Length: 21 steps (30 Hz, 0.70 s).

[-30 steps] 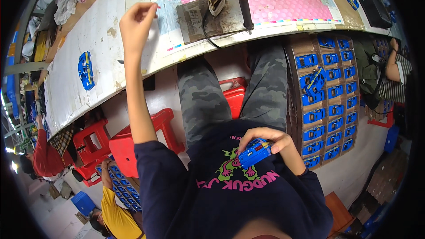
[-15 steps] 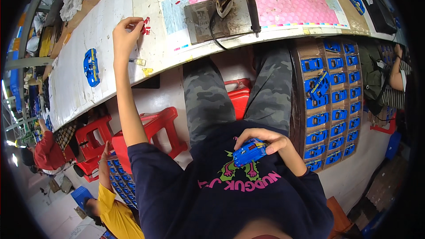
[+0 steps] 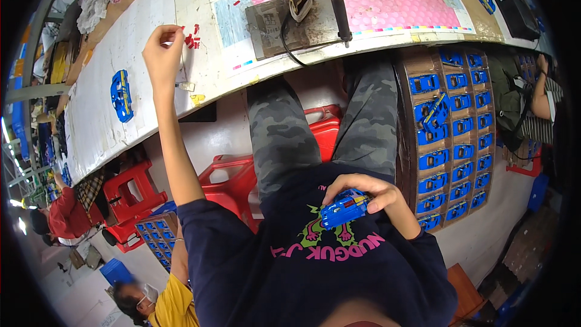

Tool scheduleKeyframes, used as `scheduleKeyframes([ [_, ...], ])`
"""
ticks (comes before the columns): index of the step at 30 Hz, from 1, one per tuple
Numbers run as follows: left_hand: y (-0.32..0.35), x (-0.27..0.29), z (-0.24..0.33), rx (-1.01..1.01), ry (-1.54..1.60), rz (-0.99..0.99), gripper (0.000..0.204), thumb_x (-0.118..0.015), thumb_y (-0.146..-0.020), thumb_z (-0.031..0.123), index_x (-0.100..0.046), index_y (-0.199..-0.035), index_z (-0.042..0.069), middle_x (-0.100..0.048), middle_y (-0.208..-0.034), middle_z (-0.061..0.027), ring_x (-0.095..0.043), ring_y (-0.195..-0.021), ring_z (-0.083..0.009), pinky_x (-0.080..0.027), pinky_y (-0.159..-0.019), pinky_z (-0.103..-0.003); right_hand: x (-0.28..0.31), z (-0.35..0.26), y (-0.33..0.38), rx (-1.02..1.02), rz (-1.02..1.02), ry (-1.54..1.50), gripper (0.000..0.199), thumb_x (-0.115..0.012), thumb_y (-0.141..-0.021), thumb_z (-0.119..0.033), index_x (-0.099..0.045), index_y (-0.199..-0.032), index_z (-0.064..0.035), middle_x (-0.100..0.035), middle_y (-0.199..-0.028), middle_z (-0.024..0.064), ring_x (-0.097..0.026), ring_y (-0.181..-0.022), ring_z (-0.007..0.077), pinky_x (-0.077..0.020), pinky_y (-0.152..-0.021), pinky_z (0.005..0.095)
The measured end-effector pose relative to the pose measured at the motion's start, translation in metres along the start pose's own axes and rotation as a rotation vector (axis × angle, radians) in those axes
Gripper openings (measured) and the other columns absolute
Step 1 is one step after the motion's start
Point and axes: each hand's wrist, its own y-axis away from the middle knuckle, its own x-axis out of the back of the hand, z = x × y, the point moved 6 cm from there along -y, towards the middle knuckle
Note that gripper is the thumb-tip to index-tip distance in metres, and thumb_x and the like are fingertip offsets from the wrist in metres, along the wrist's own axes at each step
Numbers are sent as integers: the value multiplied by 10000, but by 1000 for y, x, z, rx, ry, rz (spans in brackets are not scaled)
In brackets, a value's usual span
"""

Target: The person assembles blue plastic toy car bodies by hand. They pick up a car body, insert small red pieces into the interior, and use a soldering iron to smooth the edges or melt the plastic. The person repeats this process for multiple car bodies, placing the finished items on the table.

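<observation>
My left hand (image 3: 162,48) is raised over the white worktable (image 3: 151,12), thumb and fingertips pinched together. A speck of red shows at those fingertips, apparently a small red plastic piece. Right beside it lie several small red plastic pieces (image 3: 193,41) in a loose cluster. Close to my belly, my right hand (image 3: 372,192) grips a blue toy car body (image 3: 344,210) from above, thumb on one side and fingers on the other. A second blue toy car body (image 3: 121,95), with yellow markings, rests on the table left of my left forearm.
A metal stand on a base plate (image 3: 263,33) occupies the table's middle, with a black cable hanging off. To my right, a divided tray (image 3: 451,139) holds many blue car bodies. Red stools (image 3: 227,184) stand at my left. A person in yellow (image 3: 172,303) is behind them.
My left hand has drawn back slightly left from the red pieces, its fingertips pinched. My right hand keeps the car body nearly still. The person in yellow has shifted.
</observation>
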Motion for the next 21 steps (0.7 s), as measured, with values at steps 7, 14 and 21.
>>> scheduleKeyframes([
  [7, 44, 11, 82, 18, 273, -49, 29, -544, -767, 20, -547, -770, -8, -560, -729, -30, -514, -683, -83, -400, -650, -205, 5, -24, 6, 119, 75, 120, 639, -550, -658, -340, -435, -1111, 95, -492, -1105, 208, -496, -1023, 286, -370, -876, 348],
  [14, 143, -30, 181, 9, 736, -818, 99, -570, -672, -35, -546, -756, 11, -548, -733, -47, -520, -656, -110, -410, -581, -215, 4, -63, 8, 293, 227, 633, 590, -575, -654, -308, -461, -1083, 80, -539, -1032, 216, -559, -898, 320, -421, -802, 363],
  [21, 172, -45, 192, 202, 867, -1071, 149, -559, -582, -61, -557, -719, -2, -540, -734, -76, -507, -707, -159, -389, -668, -256, 0, -79, 15, 329, 278, 843, 579, -593, -616, -294, -488, -1061, 62, -559, -1005, 204, -569, -862, 321, -428, -756, 356],
])
